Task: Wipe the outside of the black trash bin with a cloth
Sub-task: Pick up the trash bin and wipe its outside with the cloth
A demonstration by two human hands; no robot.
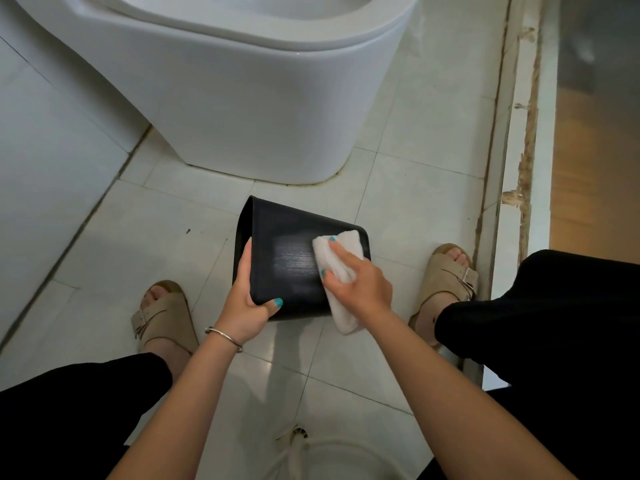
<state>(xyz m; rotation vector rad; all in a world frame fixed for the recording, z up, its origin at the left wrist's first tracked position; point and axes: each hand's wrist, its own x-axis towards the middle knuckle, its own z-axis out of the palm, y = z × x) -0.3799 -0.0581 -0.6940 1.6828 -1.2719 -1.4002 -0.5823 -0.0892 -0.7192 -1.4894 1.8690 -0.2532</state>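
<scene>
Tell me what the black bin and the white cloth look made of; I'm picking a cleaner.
Black bin: probably plastic, with a semi-matte finish; a fine horizontal grain and a soft sheen show on its side. White cloth: a soft, thick folded textile, possibly microfibre or terry; its fuzzy surface bends over the bin's edge.

No words, numbers or signs can be read anywhere here. The trash bin (294, 261), the cloth (341, 265) and the toilet (242, 81) carry no labels.
</scene>
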